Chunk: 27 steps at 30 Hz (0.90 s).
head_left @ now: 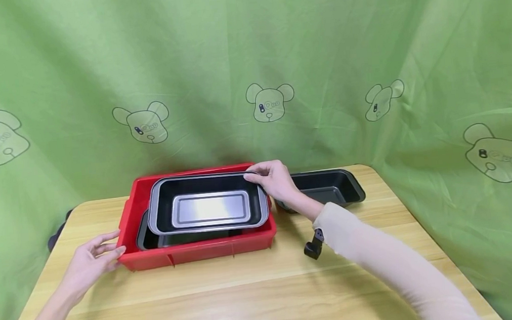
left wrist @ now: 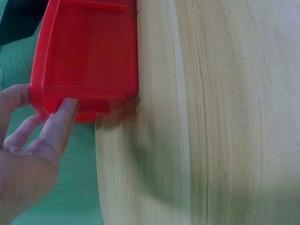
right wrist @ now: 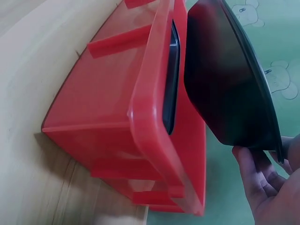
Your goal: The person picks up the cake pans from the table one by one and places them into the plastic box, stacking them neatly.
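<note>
My right hand (head_left: 276, 181) grips the right end of a dark loaf pan (head_left: 164, 208), thumb on its rim. The right wrist view shows the fingers (right wrist: 255, 178) under that end and the pan's outer side (right wrist: 220, 75), tilted and raised over the red bin (head_left: 200, 251). A second loaf pan (head_left: 146, 235) lies inside the bin, mostly hidden under the held one. My left hand (head_left: 93, 258) holds the bin's left end near its front corner. In the left wrist view, its fingers (left wrist: 61, 124) touch the bin's rim and outer wall.
Another dark loaf pan (head_left: 352, 187) stands on the wooden table (head_left: 205, 307) to the right of the bin, partly behind my right hand. A green curtain (head_left: 210, 57) with printed bear heads hangs behind and beside the table.
</note>
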### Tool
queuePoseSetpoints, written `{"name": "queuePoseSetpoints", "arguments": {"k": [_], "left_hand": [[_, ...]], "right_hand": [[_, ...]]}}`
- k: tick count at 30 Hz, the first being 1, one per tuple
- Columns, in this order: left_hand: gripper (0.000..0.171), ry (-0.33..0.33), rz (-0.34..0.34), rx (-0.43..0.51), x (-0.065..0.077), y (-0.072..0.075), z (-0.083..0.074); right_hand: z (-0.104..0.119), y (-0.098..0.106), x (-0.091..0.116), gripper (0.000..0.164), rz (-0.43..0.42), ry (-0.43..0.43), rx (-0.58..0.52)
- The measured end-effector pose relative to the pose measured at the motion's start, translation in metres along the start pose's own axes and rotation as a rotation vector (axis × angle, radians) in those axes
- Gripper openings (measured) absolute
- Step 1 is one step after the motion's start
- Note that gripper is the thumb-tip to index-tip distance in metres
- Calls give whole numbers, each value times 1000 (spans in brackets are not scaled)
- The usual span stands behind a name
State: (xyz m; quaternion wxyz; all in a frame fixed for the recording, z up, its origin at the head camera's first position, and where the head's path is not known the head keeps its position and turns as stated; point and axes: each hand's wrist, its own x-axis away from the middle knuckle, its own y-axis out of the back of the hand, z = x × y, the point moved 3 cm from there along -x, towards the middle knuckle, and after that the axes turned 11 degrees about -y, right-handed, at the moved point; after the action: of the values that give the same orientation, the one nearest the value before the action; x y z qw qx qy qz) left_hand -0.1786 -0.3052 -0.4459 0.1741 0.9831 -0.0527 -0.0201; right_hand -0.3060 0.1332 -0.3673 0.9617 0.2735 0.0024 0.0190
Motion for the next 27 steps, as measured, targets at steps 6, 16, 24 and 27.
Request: {"name": "queuePoseSetpoints", "arguments": {"k": [6,16,24,27], "left_hand": [[71,3,8,-10,0,1,1],[70,-10,1,-11,1,0,1],[71,-5,-4,3,0,1,2],[71,-7,-3,0,0,0,2]], "right_hand": [[-7,-12,-10,21,-5,-26,16],[-12,-31,-19,18,0,20,74],[-11,-45,-23,18,19,25,122],[-10,-50,-24,17,21,22,128]]}}
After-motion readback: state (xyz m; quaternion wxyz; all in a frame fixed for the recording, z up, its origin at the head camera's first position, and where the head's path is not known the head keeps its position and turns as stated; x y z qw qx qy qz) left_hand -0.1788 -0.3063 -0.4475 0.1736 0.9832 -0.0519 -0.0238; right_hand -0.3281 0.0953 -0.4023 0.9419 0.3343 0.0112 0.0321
